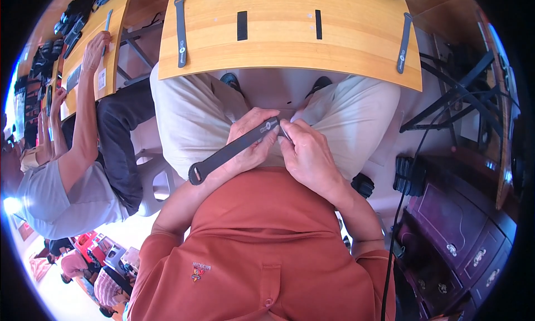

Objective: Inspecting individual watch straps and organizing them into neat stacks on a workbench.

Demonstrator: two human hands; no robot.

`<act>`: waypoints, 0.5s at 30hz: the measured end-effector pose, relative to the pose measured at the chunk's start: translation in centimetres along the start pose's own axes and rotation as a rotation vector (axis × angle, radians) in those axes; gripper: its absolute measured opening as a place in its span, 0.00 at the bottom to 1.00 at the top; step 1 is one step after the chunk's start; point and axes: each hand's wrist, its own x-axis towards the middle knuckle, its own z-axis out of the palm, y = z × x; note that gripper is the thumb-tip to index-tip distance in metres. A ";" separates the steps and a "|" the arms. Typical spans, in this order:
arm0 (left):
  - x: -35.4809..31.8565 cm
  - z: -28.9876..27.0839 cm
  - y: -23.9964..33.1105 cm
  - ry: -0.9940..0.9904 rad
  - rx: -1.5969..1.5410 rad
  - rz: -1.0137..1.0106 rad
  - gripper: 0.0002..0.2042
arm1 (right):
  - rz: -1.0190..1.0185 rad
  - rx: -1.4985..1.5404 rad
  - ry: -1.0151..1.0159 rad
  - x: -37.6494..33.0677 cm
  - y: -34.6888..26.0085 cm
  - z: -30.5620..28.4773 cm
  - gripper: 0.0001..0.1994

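Over my lap, a long black strap [223,156] runs slantwise, with a slot in its rounded lower-left end and pale print near its upper-right end. My left hand [251,145] is closed around the upper part of this strap, thumb and fingers pressing it from both sides. Right at the printed end, my right hand [310,153] is closed in a pinch, its fingertips touching or almost touching the strap. A small dark sliver shows between the right fingers; what it is remains hidden.
Ahead stands a wooden table [278,53] bearing a black strap [181,34] at left, another strap [405,45] at right and two short black strips [242,25] between. A co-worker's arm [83,114] reaches over a table at left. A dark cabinet [451,232] and hanging cable [397,220] are at right.
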 end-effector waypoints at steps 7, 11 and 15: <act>0.1 -0.1 -0.4 -0.051 -0.010 0.045 0.12 | -0.082 -0.186 -0.113 0.0 1.2 -0.7 0.18; 0.0 -0.3 -0.5 -0.101 0.004 -0.039 0.09 | -0.077 -0.306 -0.189 0.3 1.0 -1.6 0.20; 0.3 -0.2 0.1 -0.084 -0.046 -0.141 0.08 | -0.028 -0.350 -0.154 0.0 0.8 -1.4 0.21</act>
